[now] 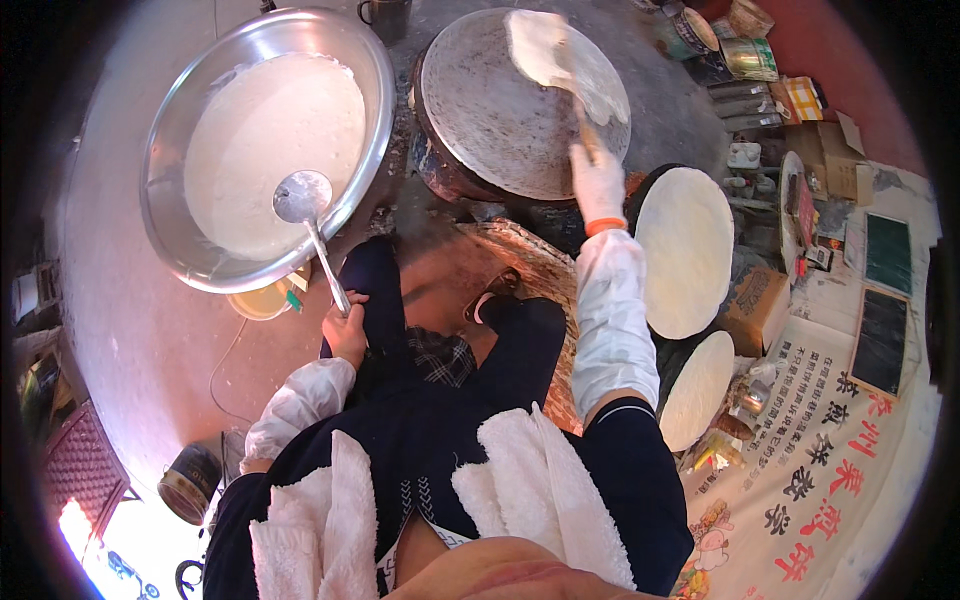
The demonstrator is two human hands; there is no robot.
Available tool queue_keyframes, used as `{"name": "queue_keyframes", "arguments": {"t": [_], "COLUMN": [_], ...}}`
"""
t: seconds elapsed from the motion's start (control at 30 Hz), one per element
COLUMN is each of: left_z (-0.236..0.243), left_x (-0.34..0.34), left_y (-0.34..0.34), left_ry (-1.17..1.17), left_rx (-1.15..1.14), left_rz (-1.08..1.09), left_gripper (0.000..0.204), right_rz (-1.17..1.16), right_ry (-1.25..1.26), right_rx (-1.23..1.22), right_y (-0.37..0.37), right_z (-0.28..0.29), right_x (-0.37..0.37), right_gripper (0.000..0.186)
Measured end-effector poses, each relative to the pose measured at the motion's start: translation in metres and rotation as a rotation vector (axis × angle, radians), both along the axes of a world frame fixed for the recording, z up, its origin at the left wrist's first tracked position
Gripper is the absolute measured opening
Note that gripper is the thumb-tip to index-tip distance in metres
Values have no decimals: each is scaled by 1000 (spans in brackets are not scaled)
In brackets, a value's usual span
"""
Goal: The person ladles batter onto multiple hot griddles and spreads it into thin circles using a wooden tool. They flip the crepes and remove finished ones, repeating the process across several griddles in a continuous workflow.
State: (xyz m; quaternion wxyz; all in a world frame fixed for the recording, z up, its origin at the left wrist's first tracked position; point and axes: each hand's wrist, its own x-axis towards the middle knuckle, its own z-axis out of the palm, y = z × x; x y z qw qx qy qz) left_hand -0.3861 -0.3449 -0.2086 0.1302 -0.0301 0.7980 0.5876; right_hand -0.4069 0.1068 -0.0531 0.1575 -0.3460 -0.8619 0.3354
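My left hand [345, 334] is closed round the handle of a metal ladle [303, 197], whose bowl lies over the near right side of a big steel basin [380, 110]. Pale batter [270, 130] fills much of the basin. In a white glove with an orange band at the wrist, my right hand [598, 180] grips a wooden-handled spreader [584, 122], its far end smeared by motion. The spreader reaches over a round griddle [480, 130]. A patch of pale batter [540, 48] covers the griddle's far right part; the rest shows bare grey.
Right of my arm lie two round, pale flatbreads, a larger one [685, 255] and a nearer one [697, 392]. Cardboard boxes [757, 310] and tins [748, 58] stand along the right. A yellow container [262, 300] sits under the basin's near edge. A dark bucket [190, 484] stands lower left.
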Motion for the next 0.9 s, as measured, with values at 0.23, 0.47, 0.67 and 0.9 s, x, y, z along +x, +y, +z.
{"name": "queue_keyframes", "arguments": {"t": [0.23,0.47,0.67,0.9], "left_z": [7,10,12,15], "left_x": [-2,2,1,9], "left_y": [3,3,7,-20], "left_ry": [2,-18,-29,2], "left_rx": [-38,-44,-63,-116], "left_rz": [-35,-10,14,39], "left_gripper": [22,22,21,20], "right_rz": [-11,346,129,458], "right_ry": [0,54,-59,-20], "right_rx": [-508,-67,188,-209], "right_y": [67,14,104,26], "right_z": [-12,-17,-10,-18], "right_x": [-13,7,-27,28], "right_gripper": [25,41,44,42]}}
